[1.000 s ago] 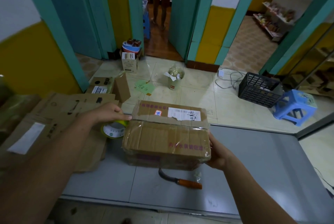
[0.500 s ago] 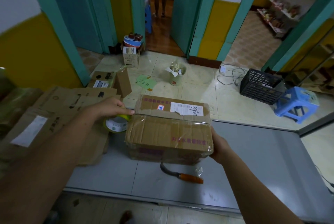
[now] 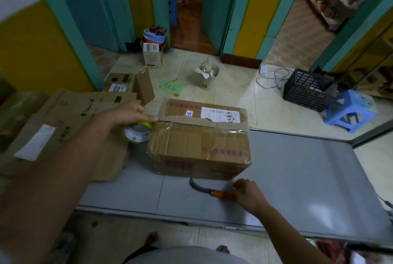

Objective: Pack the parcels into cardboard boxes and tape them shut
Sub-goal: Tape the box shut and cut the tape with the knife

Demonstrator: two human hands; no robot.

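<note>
A closed cardboard box (image 3: 200, 146) with red print and a white shipping label sits on the grey table (image 3: 297, 178); clear tape runs across its top seam. My left hand (image 3: 127, 113) holds a yellow-green tape roll (image 3: 137, 132) against the box's left top edge. My right hand (image 3: 248, 194) is on the table just in front of the box, its fingers curled at the orange handle of a curved knife (image 3: 210, 191).
Flattened cardboard sheets (image 3: 70, 119) lie on the table's left side. On the floor beyond stand a black crate (image 3: 308, 89), a blue stool (image 3: 348, 108), a small bucket (image 3: 208, 76) and a white carton (image 3: 153, 55). A person's legs show in the far doorway.
My right hand left the box's right side and came down to the knife handle in front of it. My left hand stays at the tape roll.
</note>
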